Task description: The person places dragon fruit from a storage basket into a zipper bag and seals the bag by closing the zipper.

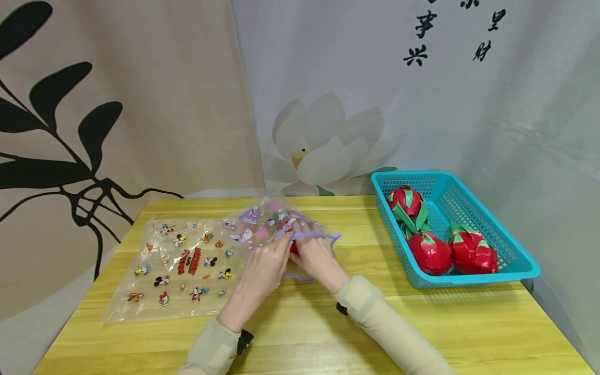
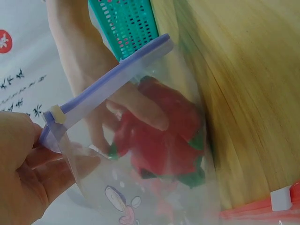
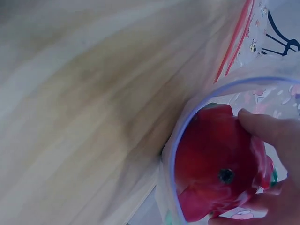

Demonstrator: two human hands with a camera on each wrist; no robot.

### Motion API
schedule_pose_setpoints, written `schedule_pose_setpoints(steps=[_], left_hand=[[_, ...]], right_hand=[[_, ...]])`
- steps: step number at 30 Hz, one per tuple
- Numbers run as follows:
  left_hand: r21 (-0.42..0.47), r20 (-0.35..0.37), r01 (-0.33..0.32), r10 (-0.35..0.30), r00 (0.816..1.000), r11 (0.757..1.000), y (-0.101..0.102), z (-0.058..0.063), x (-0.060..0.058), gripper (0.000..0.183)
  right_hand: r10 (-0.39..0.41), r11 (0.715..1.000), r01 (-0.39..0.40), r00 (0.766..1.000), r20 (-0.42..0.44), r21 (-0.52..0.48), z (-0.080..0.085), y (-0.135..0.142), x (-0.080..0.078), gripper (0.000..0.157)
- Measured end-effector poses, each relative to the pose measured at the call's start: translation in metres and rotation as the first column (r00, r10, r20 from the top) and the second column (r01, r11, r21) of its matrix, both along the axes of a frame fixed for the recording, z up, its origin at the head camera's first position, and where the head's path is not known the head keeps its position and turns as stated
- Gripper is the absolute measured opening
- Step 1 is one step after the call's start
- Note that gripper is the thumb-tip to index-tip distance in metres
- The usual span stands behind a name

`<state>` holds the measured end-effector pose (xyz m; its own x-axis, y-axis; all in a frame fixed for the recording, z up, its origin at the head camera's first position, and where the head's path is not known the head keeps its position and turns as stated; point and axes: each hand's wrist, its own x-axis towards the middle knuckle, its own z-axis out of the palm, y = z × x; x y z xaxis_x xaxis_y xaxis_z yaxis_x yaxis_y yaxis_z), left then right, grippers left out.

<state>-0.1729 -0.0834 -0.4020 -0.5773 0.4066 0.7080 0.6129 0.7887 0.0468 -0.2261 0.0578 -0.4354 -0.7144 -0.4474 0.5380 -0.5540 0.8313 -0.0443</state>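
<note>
A clear zip bag (image 1: 255, 221) with purple edging and pink and purple prints lies tilted at the table's middle, its mouth open toward the right. My left hand (image 1: 268, 264) pinches the bag's rim near the pale slider (image 2: 57, 114). Reaching in through the mouth, my right hand (image 1: 315, 252) grips a red dragon fruit (image 3: 215, 159) with green leaf tips, thumb on one side and fingers on the other. In the left wrist view the dragon fruit (image 2: 164, 136) shows through the film, inside the bag. More red shows deeper in the bag below it.
Flat on the left of the wooden table (image 1: 375, 333) lies a larger clear bag (image 1: 171, 284) with cartoon prints and a red zip edge. A blue plastic basket (image 1: 473, 280) at the right holds three dragon fruits (image 1: 429, 254). Printed cloth (image 1: 187, 104) hangs behind.
</note>
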Motion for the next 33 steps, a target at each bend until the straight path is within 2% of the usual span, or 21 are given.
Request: schedule_pose_setpoints(steps=[4,8,13,16,25,33], left_hand=[[0.002,-0.017,0.001,-0.001,1.0,1.0,0.001,0.0,-0.001,0.025],[0.003,-0.035,-0.004,0.004,0.999,1.0,0.001,0.001,-0.002,0.026],[0.011,-0.044,-0.007,0.008,0.999,1.0,0.0,0.001,-0.003,0.026],[0.011,-0.041,-0.008,0.009,0.999,1.0,-0.001,0.002,-0.003,0.024],[0.005,-0.042,-0.015,0.015,0.999,1.0,-0.001,0.001,-0.002,0.023],[0.007,-0.035,-0.013,0.013,0.999,1.0,0.0,0.0,-0.002,0.023]], right_hand=[[0.004,1.0,-0.003,1.0,-0.022,0.031,0.001,-0.001,-0.002,0.062],[-0.017,0.997,0.016,1.0,0.011,0.082,0.003,0.001,0.002,0.062],[-0.03,0.988,0.02,0.998,0.06,0.151,0.006,0.004,0.007,0.034],[-0.022,0.983,0.01,0.998,0.06,0.182,0.007,0.005,0.008,0.028],[0.018,0.993,-0.019,1.0,0.012,0.115,0.004,0.003,0.005,0.03],[0.012,0.994,-0.013,1.0,0.01,0.111,0.005,-0.001,0.003,0.021]])
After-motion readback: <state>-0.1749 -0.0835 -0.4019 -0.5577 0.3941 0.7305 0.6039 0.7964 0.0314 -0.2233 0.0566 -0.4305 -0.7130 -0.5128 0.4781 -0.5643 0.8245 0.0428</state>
